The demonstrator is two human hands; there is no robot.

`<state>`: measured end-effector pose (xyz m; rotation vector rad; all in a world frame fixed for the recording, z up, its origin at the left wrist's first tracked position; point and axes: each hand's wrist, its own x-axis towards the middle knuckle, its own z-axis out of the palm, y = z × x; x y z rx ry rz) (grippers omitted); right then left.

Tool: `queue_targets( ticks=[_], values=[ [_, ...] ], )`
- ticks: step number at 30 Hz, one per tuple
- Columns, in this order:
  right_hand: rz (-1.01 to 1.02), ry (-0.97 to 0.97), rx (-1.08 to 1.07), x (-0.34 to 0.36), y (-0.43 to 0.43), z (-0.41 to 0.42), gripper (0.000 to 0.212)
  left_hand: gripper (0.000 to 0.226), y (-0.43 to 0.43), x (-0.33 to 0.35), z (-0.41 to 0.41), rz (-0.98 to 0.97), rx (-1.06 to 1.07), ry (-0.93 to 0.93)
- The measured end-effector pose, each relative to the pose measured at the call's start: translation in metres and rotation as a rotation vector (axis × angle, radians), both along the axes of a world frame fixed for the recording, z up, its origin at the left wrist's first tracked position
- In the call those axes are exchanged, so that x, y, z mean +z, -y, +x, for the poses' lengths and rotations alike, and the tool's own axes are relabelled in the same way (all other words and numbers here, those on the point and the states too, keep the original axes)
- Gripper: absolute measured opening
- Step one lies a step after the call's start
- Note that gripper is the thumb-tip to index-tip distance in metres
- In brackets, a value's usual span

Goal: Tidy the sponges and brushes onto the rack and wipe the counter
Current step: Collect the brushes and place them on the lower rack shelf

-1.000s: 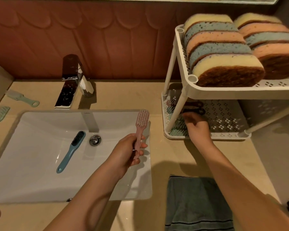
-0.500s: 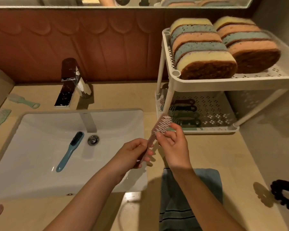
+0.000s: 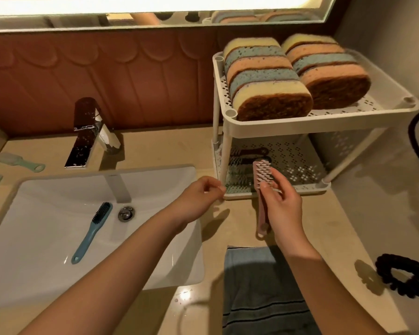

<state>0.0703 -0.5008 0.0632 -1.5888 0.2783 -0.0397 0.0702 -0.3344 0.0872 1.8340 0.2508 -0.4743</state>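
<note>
We hold the pink brush (image 3: 261,189) in the right hand (image 3: 282,209), fingers wrapped round its handle, long axis pointing bristles-first at the rack's lower shelf (image 3: 300,165) just beyond; the left hand (image 3: 198,201), loosely curled, holds nothing.

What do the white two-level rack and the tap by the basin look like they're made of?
The rack looks like moulded plastic: matte off-white, with punched hole patterns in its shelves and plain tube legs. The tap looks like polished metal, probably chrome-plated: it mirrors its surroundings and shows water spots. Neither can be confirmed by look alone.
</note>
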Motion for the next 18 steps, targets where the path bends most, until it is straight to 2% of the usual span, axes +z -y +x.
queue_targets(
  ticks=[2,4,8,12,18],
  values=[
    [-0.072,0.004,-0.023,-0.005,0.013,0.008,0.038,0.046,0.002,0.000,0.012,0.116,0.033,0.088],
    [-0.183,0.011,-0.017,-0.012,0.028,0.019,0.038,0.055,0.008,-0.001,0.021,0.183,0.036,0.191],
    [-0.438,-0.022,0.049,-0.026,0.055,0.043,0.036,0.038,0.021,-0.012,0.033,0.322,0.041,0.404],
    [-0.662,-0.053,0.130,-0.033,0.070,0.067,0.034,0.031,0.022,-0.022,0.035,0.726,0.022,0.560],
    [-0.976,-0.054,0.391,-0.041,0.073,0.091,0.034,0.034,0.023,-0.022,0.033,0.824,-0.021,0.600]
  ],
)
